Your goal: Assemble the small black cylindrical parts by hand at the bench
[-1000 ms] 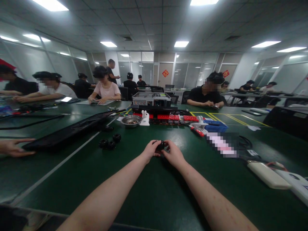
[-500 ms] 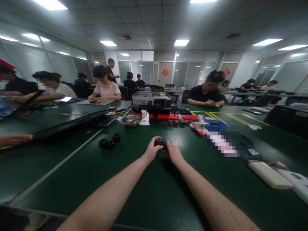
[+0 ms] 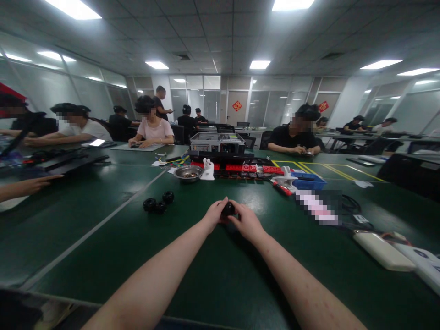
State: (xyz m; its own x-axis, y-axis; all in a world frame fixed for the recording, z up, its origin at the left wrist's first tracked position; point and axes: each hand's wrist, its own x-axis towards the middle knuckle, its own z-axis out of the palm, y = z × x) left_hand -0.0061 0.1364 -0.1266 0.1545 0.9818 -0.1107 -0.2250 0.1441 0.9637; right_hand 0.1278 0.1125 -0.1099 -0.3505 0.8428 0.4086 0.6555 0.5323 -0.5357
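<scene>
Between my two hands, just above the green table (image 3: 195, 270), is a small black wheel (image 3: 228, 209), rounded and glossy. From its left side my left hand (image 3: 216, 214) grips it, with the thumb raised along its edge. My right hand (image 3: 248, 221) closes on it from the right, fingers over the top and thumb beneath. Parts of the wheel and several fingertips are hidden behind the hands. To the left, a cluster of similar black wheels (image 3: 160, 207) rests on the table.
Beyond my hands stand a metal bowl (image 3: 188, 173) of small parts, a white clamp-like stand (image 3: 208, 169), red strips (image 3: 240, 168) and a blue tray (image 3: 307, 181). A red-handled tool (image 3: 282, 188) and cream power bank (image 3: 383, 250) lie right. Another person's hand (image 3: 37, 187) reaches in from the left.
The wheel has been turned between my hands, showing a rounded end now. My right fingers have moved over its top. At left, the long black panel has left the other person's hand and the near table.
</scene>
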